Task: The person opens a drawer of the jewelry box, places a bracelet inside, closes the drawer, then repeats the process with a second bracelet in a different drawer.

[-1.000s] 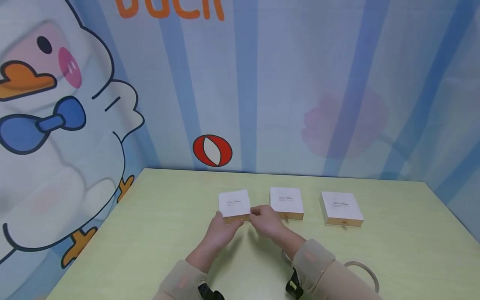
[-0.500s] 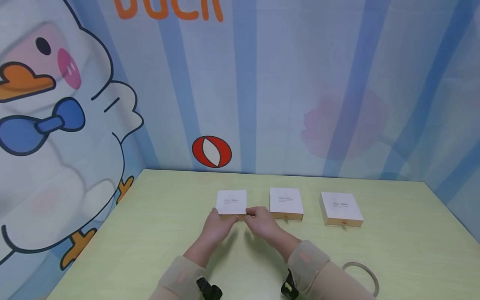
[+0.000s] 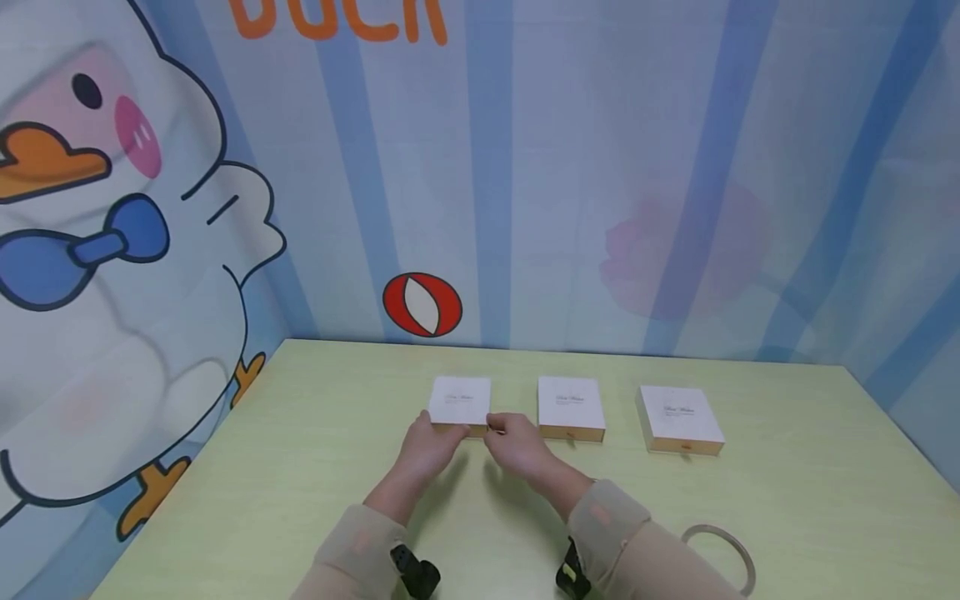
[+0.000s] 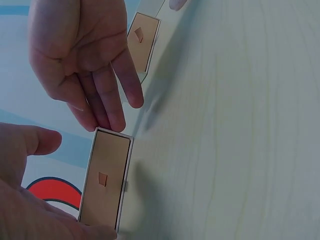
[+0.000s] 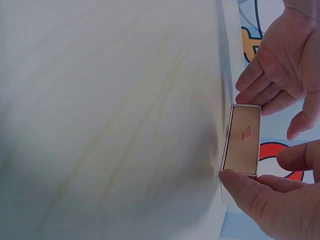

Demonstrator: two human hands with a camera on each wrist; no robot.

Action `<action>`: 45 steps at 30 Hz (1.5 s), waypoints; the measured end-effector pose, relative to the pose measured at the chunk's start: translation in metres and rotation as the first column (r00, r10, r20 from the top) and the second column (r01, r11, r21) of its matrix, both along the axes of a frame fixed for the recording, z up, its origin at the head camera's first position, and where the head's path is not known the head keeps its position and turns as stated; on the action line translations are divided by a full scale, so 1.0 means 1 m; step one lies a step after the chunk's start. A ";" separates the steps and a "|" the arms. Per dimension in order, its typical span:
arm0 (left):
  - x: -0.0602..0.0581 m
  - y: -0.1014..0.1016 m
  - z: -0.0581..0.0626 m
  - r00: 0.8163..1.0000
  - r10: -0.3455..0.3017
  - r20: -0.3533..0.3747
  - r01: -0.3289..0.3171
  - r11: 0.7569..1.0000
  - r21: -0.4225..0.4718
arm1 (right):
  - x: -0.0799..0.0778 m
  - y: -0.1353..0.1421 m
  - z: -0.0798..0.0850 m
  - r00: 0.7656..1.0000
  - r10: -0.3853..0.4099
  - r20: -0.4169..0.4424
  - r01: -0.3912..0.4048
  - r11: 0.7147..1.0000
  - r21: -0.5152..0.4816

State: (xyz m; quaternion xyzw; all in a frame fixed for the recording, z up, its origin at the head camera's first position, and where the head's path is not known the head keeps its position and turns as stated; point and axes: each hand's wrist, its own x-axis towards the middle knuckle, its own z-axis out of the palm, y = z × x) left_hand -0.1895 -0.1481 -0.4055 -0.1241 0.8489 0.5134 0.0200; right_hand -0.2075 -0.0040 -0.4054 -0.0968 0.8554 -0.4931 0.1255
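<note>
A small white drawer box (image 3: 460, 398) with faint script on its lid and a tan front stands leftmost of 3 alike on the table. My left hand (image 3: 427, 448) touches its left side, and my right hand (image 3: 516, 443) touches its right side. In the left wrist view, the right fingers (image 4: 107, 100) reach out fairly straight to one end of the box, while the left thumb (image 4: 45, 140) stands off it. A short pull tab (image 5: 247, 132) marks the middle of the tan front in the right wrist view.
To the right, in a rough row, stand a middle white box (image 3: 570, 402) and a right white box (image 3: 678, 414). A beige curved loop (image 3: 723, 533) lies by the right sleeve. Behind the pale table (image 3: 337, 417) rises a printed duck backdrop (image 3: 555, 167).
The leftmost box has shifted slightly left and away and turned a little, now sitting squarer with the row. Both hands have moved along with it, staying at its sides.
</note>
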 end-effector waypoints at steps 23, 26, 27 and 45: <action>-0.011 -0.007 -0.003 1.000 0.021 -0.014 -0.021 1.000 0.001 | -0.006 -0.010 -0.002 1.000 0.004 -0.023 -0.005 0.999 -0.033; -0.012 -0.007 -0.002 1.000 0.027 -0.008 -0.026 1.000 0.010 | -0.007 -0.010 -0.003 1.000 0.006 -0.022 -0.007 0.999 -0.035; -0.012 -0.007 -0.002 1.000 0.028 -0.005 -0.028 1.000 0.010 | -0.008 -0.010 -0.003 1.000 0.005 -0.021 -0.006 0.999 -0.032; -0.012 -0.005 -0.002 1.000 0.028 -0.009 -0.028 1.000 -0.007 | -0.006 -0.006 -0.002 1.000 0.012 -0.020 -0.013 0.999 -0.037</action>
